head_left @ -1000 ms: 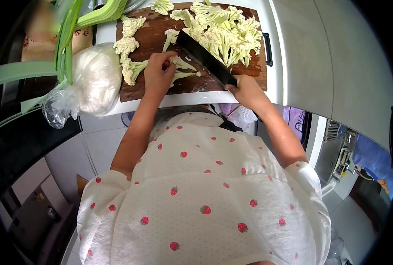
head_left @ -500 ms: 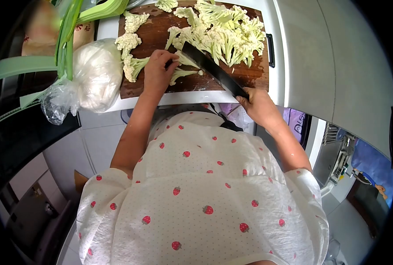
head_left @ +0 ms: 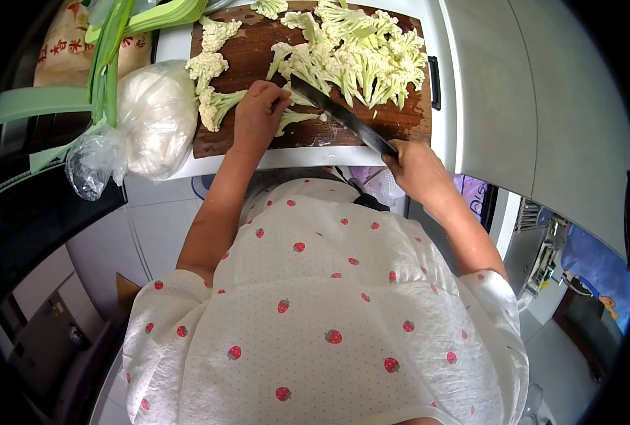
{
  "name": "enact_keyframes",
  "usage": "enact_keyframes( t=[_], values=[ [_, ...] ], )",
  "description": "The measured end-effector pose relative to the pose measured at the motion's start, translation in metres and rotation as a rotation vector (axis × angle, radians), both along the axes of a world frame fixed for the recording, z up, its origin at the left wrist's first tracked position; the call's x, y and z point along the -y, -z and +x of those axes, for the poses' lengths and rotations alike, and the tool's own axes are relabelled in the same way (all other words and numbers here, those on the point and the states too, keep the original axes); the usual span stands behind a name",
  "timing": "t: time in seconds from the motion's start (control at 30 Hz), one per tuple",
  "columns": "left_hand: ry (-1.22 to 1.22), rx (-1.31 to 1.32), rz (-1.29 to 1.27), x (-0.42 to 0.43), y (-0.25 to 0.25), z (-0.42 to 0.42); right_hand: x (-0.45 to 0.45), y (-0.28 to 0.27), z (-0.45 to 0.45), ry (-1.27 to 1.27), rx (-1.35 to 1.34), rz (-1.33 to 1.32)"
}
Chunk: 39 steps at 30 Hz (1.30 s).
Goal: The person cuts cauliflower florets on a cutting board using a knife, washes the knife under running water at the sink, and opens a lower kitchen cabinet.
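My right hand (head_left: pixel 420 171) is wrapped round the handle of a kitchen knife (head_left: pixel 343 115). The dark blade points up and left across the cutting board (head_left: pixel 247 71), its tip close to my left fingers. My left hand (head_left: pixel 257 120) is closed, with bent fingertips pinching a cauliflower floret (head_left: pixel 297 96) beside the blade; the hand partly hides it. Just below lies another cut piece of cauliflower (head_left: pixel 295 119). A heap of cut cauliflower (head_left: pixel 371 60) covers the board's upper right. Several larger florets (head_left: pixel 217 108) lie along its left side.
Left of the board sits a knotted clear plastic bag (head_left: pixel 157 117) with white contents. Green onion stalks (head_left: pixel 109 71) and a light green plastic rack (head_left: pixel 162 18) are beside it. Behind them stands a printed sack (head_left: pixel 58 57). A grey counter surface (head_left: pixel 495 92) lies at right.
The knife blade has tilted slightly and its tip has shifted a little left and down. My left hand has moved very slightly right. The cauliflower heap looks the same.
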<state>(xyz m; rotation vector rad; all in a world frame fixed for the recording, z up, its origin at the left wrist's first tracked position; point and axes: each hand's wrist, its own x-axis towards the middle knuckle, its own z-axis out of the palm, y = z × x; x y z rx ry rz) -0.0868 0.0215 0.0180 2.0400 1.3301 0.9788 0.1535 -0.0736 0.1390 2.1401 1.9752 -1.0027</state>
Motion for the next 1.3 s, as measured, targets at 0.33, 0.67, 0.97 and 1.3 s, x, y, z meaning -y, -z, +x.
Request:
enact_keyframes(
  t=[0.33,0.67,0.97,1.3],
  values=[
    [-0.003,-0.009,0.009,0.002,0.002,0.003,-0.024,0.049,-0.012,0.031,-0.038,-0.013],
    [-0.226,0.030,-0.028,0.041,-0.021,-0.014,-0.007,0.014,0.001,0.076,-0.193,0.012],
    [-0.208,0.017,-0.076,0.030,0.007,0.002,-0.007,0.012,0.009,0.079,-0.130,0.049],
    [-0.233,0.020,-0.093,0.028,0.005,0.006,0.008,0.005,0.012,0.029,-0.115,-0.087]
  ],
)
